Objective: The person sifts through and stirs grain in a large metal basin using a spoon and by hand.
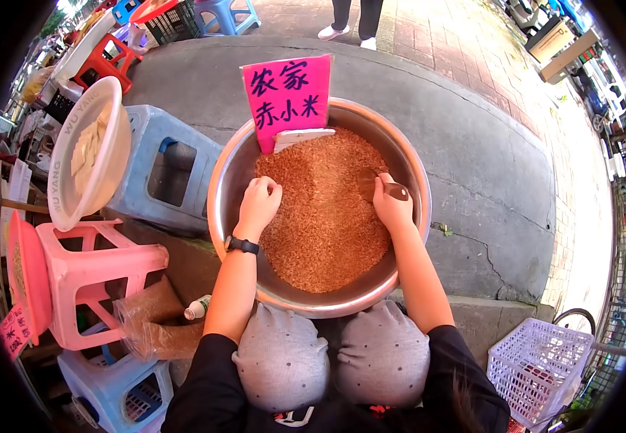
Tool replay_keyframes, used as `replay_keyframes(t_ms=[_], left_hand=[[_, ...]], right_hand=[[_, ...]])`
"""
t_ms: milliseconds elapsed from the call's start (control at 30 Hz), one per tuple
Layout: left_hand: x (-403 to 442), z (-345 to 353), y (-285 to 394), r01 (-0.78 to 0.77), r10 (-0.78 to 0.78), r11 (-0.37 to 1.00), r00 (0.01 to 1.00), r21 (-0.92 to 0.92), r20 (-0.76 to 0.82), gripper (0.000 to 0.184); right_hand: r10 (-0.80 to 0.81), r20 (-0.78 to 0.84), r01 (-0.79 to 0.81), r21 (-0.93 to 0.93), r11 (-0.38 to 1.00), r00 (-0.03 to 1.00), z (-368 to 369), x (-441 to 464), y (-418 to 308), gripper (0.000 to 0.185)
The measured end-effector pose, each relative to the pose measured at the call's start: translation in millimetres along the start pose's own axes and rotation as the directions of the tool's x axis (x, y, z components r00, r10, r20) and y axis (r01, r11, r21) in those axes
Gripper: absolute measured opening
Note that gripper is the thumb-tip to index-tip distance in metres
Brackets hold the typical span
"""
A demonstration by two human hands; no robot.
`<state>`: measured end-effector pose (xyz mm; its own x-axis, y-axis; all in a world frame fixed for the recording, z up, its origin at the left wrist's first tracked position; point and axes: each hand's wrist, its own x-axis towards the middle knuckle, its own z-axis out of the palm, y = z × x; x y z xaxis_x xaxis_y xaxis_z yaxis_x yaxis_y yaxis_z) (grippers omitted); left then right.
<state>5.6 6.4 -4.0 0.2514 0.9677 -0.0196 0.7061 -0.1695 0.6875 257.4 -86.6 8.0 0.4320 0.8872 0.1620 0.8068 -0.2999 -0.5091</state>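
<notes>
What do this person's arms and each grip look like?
Black sleeves end near the elbows; below them the forearms are bare, except a black band, perhaps a watch, at the left wrist. The left grip and right grip wear no gloves.

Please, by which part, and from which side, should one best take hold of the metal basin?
The metal basin is probably best held by its rim, two-handed, from left and right: it is wide and round, and the rim stands above the grain there.
</notes>
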Motion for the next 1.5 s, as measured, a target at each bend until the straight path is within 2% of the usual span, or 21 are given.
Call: replay_keyframes(t_ms=[33, 133, 167, 233, 267, 367, 467, 500, 633, 833, 1000, 1067, 1167, 1233, 1267, 1300, 1333, 1367, 1400, 1433, 1500], left_hand=[[-1, 3, -3, -0.013, 0.02, 0.997, 0.996, 0.073, -0.091, 0.035], [-3, -2, 5, 0.297, -0.324, 0.911, 0.945, 0.285, 0.05, 0.037], [-2, 0, 4, 0.291, -0.332, 0.909, 0.939, 0.299, 0.095, 0.038], [0, 6, 2, 0.275, -0.346, 0.905, 0.92, 0.324, 0.186, 0.039], [1, 7, 1, 0.276, -0.326, 0.938, 0.906, 0.209, 0.27, 0.04], [7, 3, 4, 0.27, -0.182, 0.956, 0.856, -0.117, 0.484, 0.039], [-1, -7, 24, 0.182, 0.029, 0.797, 0.941, -0.576, 0.338, 0.035], [-3, -12, 31, 0.374, -0.18, 0.723, 0.914, -0.581, 0.365, 0.035], [6, -11, 7, 0.105, -0.101, 0.926, 0.994, -0.362, 0.03, 0.033], [-4, 2, 2, 0.233, -0.244, 0.96, 0.968, 0.154, 0.06, 0.046], [-5, 28, 5, 0.178, -0.189, 0.979, 0.976, 0.105, 0.109, 0.049], [-8, 46, -7, 0.035, -0.036, 0.999, 0.999, -0.015, -0.036, 0.048], [2, 21, 11, 0.2, -0.027, 0.85, 0.94, -0.487, 0.339, 0.045], [8, 26, 6, 0.269, 0.037, 0.692, 0.914, -0.67, 0.404, 0.045], [6, 30, 3, 0.316, 0.069, 0.59, 0.897, -0.743, 0.436, 0.046], [6, 21, 6, 0.372, 0.144, 0.553, 0.838, -0.745, 0.526, 0.048], [5, 11, 13, 0.381, 0.132, 0.566, 0.833, -0.731, 0.537, 0.048], [4, 2, 21, 0.388, 0.119, 0.578, 0.83, -0.717, 0.545, 0.048], [3, -4, 23, 0.396, 0.103, 0.593, 0.826, -0.701, 0.555, 0.048], [6, 9, 12, 0.267, 0.019, 0.701, 0.92, -0.661, 0.392, 0.045], [0, 4, 10, 0.183, -0.111, 0.939, 0.963, -0.292, 0.246, 0.039]], right_hand=[[-0.024, -0.022, 0.025, 0.02, 0.999, 0.999, 1, -2, -2, 0.014], [-0.161, -0.103, 0.168, 0.067, 0.983, 0.982, 10, -3, 4, 0.012], [-0.215, -0.134, 0.226, 0.078, 0.971, 0.968, 15, -3, 8, 0.011], [-0.201, 0.107, 0.205, -0.035, 0.978, 0.974, 17, -2, 6, 0.01], [-0.205, 0.17, 0.218, -0.063, 0.974, 0.964, 18, -3, 4, 0.011], [-0.263, 0.073, 0.22, 0.361, 0.906, 0.962, -2, -9, -16, 0.017], [0.042, 0.384, -0.29, 0.616, 0.733, 0.922, 11, 1, 2, 0.024], [0.015, 0.114, -0.076, 0.558, 0.826, 0.993, 6, -2, -5, 0.025], [-0.007, 0.009, 0.003, 0.329, 0.944, 1.0, 8, 1, 4, 0.02], [-0.136, -0.201, 0.169, 0.16, 0.973, 0.97, 11, 0, -1, 0.009], [-0.066, 0.071, 0.06, 0.078, 0.995, 0.995, 14, -3, -6, 0.012], [-0.104, 0.136, 0.097, 0.059, 0.994, 0.985, 21, -4, -5, 0.012], [-0.213, 0.152, 0.158, 0.311, 0.937, 0.965, 18, -3, -12, 0.013], [-0.262, 0.06, 0.213, 0.424, 0.88, 0.963, 15, -4, -21, 0.019], [-0.007, 0.466, -0.269, 0.522, 0.809, 0.885, 5, -1, -17, 0.021], [-0.012, 0.515, -0.364, 0.622, 0.693, 0.857, 3, 1, -12, 0.021], [-0.028, 0.563, -0.454, 0.695, 0.557, 0.826, 1, 3, -3, 0.021], [0.051, 0.483, -0.425, 0.71, 0.562, 0.874, 6, 2, 4, 0.022], [0.038, 0.377, -0.298, 0.661, 0.688, 0.925, 8, 2, 8, 0.022], [0.006, 0.266, -0.166, 0.583, 0.795, 0.964, 9, 2, 11, 0.021], [-0.024, 0.162, -0.036, 0.356, 0.934, 0.987, 5, 1, 0, 0.02]])
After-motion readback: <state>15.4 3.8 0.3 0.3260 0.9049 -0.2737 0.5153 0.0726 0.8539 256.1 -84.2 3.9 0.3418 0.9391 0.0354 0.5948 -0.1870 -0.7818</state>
